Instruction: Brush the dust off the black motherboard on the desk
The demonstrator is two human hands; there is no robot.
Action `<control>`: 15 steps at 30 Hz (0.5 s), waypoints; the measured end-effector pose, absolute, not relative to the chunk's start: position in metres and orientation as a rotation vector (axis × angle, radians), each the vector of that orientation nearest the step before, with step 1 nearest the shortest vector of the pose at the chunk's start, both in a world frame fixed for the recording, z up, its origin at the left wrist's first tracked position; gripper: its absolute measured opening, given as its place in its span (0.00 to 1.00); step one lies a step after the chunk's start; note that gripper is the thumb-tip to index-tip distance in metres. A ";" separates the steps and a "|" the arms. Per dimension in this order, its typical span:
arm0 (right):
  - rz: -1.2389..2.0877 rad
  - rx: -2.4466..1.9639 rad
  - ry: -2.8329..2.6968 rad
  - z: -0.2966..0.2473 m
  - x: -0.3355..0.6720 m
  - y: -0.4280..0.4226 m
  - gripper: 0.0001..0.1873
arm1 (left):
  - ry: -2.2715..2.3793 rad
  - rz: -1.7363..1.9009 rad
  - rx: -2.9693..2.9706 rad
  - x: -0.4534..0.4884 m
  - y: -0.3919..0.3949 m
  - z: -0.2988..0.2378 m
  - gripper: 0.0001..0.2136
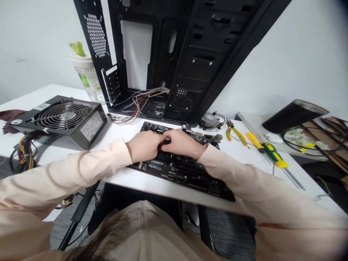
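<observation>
A black computer motherboard [187, 175] marked GIGABYTE lies flat near the front edge of the white table. Over its upper middle, my left hand [146, 145] and my right hand [182, 142] meet, fingertips close together. The left fingers are curled into a loose fist, and the right thumb and fingers are pinched. Whatever sits between the fingertips is hidden by the hands. Connectors [208, 137] show along the board's edge beyond my right hand.
An open black PC case [179, 65] stands behind the board, with thin coloured wires [144, 98] hanging out. At left are a power supply [65, 116] and a bottle [85, 76]. A small fan [212, 119], pliers [231, 130] and screwdrivers [272, 152] lie to the right.
</observation>
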State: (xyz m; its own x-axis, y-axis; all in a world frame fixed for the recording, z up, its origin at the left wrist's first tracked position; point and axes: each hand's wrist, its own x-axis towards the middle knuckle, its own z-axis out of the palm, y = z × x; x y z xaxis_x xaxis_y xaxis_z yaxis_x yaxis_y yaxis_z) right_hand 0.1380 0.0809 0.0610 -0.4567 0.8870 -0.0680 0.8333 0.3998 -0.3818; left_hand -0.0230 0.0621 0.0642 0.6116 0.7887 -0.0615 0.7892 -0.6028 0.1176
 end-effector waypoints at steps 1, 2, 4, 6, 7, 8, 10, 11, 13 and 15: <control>0.548 -1.547 -2.504 0.061 0.138 0.081 0.04 | 1.334 -0.005 2.707 -0.023 0.062 0.064 0.12; 0.544 -1.544 -2.505 0.061 0.138 0.081 0.04 | 1.337 -0.004 2.715 -0.023 0.061 0.063 0.13; 0.539 -1.539 -2.506 0.060 0.139 0.082 0.03 | 1.341 0.000 2.729 -0.023 0.061 0.063 0.13; 0.535 -1.542 -2.505 0.061 0.138 0.082 0.03 | 1.346 0.006 2.742 -0.022 0.060 0.062 0.13; 0.533 -1.546 -2.505 0.061 0.138 0.082 0.03 | 1.352 0.008 2.747 -0.022 0.059 0.062 0.13; 0.530 -1.551 -2.504 0.062 0.138 0.082 0.03 | 1.360 0.010 2.750 -0.022 0.059 0.062 0.13; 0.522 -1.566 -2.500 0.063 0.137 0.083 0.03 | 1.380 0.011 2.753 -0.021 0.058 0.060 0.13; 0.518 -1.574 -2.498 0.063 0.136 0.083 0.04 | 1.390 0.011 2.752 -0.020 0.058 0.060 0.13; 0.510 -1.582 -2.493 0.062 0.136 0.083 0.04 | 1.406 0.017 2.749 -0.019 0.057 0.058 0.14; 0.503 -1.578 -2.491 0.061 0.136 0.082 0.05 | 1.420 0.027 2.746 -0.018 0.055 0.056 0.14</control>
